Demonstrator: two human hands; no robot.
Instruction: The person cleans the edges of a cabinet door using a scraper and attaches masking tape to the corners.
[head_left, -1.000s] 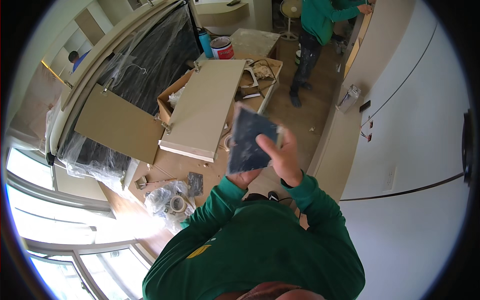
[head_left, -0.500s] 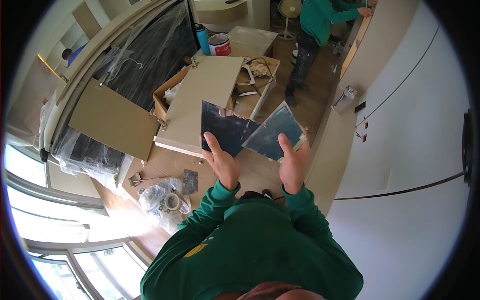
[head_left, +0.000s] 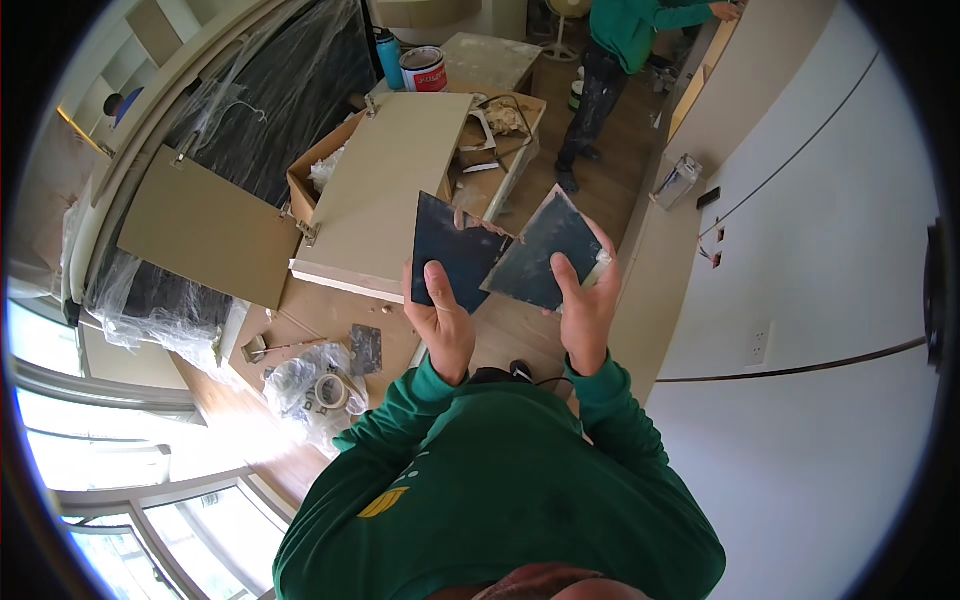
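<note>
My left hand (head_left: 446, 325) is closed on a dark blue, flat rectangular putty scraper (head_left: 447, 245), its thumb on the face. Brownish putty clings along this scraper's upper right edge. A second putty scraper (head_left: 540, 255), blue-grey with pale residue on its edges, is gripped in my right hand (head_left: 588, 315), the thumb across its face and the fingers mostly hidden behind. Both scrapers are held up before my chest, and their inner edges meet or overlap slightly. Whether they press together I cannot tell.
Ahead, a beige cabinet panel (head_left: 385, 180) with hinges lies over a cardboard box (head_left: 300, 185). A paint can (head_left: 424, 68) and blue bottle (head_left: 388, 58) stand behind. A tape roll (head_left: 331, 391) rests on plastic at lower left. A co-worker (head_left: 610, 60) stands far right; white panels (head_left: 790, 260) line the right.
The scrapers have turned a little in my hands, and the right one has shifted slightly left and up. Background things have slid slightly left and up in view.
</note>
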